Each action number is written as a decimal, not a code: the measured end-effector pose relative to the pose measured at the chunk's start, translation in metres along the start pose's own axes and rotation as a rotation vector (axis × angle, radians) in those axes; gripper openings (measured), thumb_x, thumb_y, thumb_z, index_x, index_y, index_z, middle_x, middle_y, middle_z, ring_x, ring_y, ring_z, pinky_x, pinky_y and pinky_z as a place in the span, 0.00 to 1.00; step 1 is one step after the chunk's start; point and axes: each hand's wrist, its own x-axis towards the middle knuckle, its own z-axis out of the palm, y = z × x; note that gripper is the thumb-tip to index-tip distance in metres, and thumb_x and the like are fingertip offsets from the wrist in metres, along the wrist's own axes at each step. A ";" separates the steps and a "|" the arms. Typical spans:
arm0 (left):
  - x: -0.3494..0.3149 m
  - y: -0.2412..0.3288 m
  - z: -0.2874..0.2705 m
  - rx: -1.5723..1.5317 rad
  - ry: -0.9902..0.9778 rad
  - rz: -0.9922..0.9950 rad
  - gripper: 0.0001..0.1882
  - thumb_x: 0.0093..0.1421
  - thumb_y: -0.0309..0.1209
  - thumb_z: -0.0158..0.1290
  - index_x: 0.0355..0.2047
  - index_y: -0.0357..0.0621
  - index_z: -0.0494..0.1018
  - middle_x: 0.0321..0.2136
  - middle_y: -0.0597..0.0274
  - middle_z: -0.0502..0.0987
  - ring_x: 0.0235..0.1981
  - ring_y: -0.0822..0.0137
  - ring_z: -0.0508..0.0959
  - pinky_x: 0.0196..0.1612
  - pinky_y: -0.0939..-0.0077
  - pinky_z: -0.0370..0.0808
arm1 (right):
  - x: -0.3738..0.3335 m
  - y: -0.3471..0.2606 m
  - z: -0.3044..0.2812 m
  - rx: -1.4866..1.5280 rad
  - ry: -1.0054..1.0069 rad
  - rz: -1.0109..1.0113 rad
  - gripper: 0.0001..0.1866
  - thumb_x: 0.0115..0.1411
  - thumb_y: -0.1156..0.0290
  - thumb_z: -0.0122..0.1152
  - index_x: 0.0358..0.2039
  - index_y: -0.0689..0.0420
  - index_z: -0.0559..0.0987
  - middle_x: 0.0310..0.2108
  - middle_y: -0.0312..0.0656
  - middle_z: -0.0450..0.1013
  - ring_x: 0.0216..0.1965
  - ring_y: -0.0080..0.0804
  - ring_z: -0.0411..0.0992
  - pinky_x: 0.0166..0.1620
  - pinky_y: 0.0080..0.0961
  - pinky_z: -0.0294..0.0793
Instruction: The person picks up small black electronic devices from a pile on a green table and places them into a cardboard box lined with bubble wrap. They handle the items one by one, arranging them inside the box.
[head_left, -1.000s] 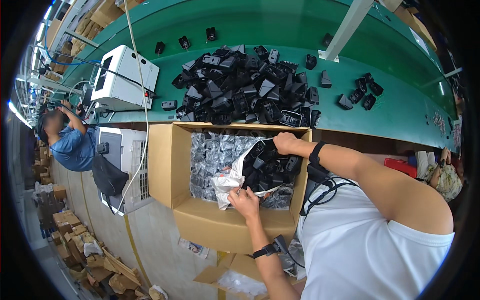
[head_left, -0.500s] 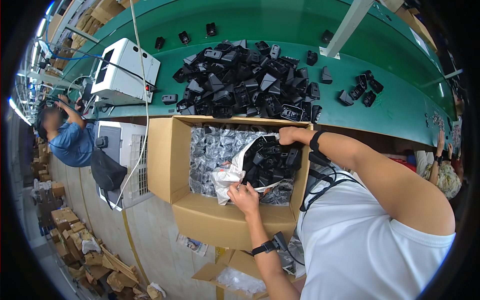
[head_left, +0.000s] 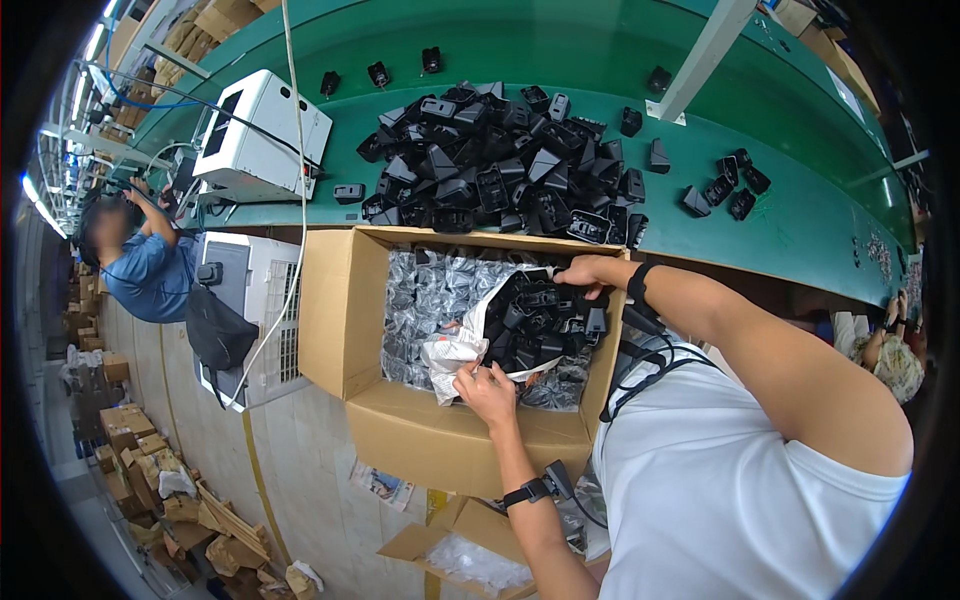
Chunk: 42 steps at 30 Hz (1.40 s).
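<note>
White bag (head_left: 456,350), inside carton (head_left: 465,428); probably limp, heavy with loose black housings (head_left: 535,318); left hand (head_left: 488,395), right hand (head_left: 588,271) both pinching its rim; best hold: 2 opposite edges, gathered

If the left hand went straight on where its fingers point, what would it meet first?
First the crumpled white bag, which the left hand appears to pinch; beyond its edge, probably the black plastic parts, though depth is unclear.

Hands (head_left: 487,392) (head_left: 592,270): two. White bag (head_left: 452,354): one. Open boxes (head_left: 470,440) (head_left: 425,537) near the hands: two. White machine (head_left: 265,135) on the worktop (head_left: 800,220): one. Piled black parts (head_left: 490,188): uncountable.
</note>
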 end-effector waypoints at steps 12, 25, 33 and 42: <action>-0.002 0.001 -0.001 0.003 0.003 0.010 0.06 0.47 0.26 0.58 0.21 0.33 0.76 0.35 0.50 0.71 0.40 0.48 0.69 0.44 0.57 0.68 | 0.027 0.012 0.001 0.042 0.017 0.038 0.29 0.58 0.66 0.46 0.58 0.67 0.64 0.58 0.57 0.63 0.49 0.51 0.72 0.40 0.35 0.82; -0.008 0.010 0.004 0.042 -0.015 -0.004 0.08 0.47 0.26 0.60 0.18 0.34 0.74 0.34 0.49 0.71 0.40 0.48 0.68 0.44 0.57 0.67 | 0.084 0.042 0.036 -1.179 0.275 -0.176 0.19 0.44 0.73 0.56 0.39 0.63 0.82 0.44 0.56 0.76 0.46 0.51 0.75 0.46 0.42 0.74; -0.014 0.014 0.002 0.080 -0.005 -0.024 0.08 0.46 0.27 0.61 0.18 0.35 0.74 0.29 0.52 0.69 0.35 0.48 0.68 0.40 0.56 0.67 | 0.033 0.023 0.027 -0.582 0.060 -0.156 0.18 0.53 0.73 0.51 0.40 0.70 0.78 0.42 0.56 0.76 0.38 0.48 0.77 0.36 0.42 0.80; -0.002 0.014 -0.004 0.032 0.060 -0.054 0.07 0.49 0.25 0.59 0.22 0.33 0.74 0.28 0.50 0.71 0.34 0.47 0.70 0.39 0.57 0.68 | 0.001 0.014 0.003 -0.112 -0.152 -0.091 0.18 0.55 0.74 0.43 0.39 0.74 0.74 0.37 0.58 0.76 0.32 0.44 0.79 0.29 0.34 0.83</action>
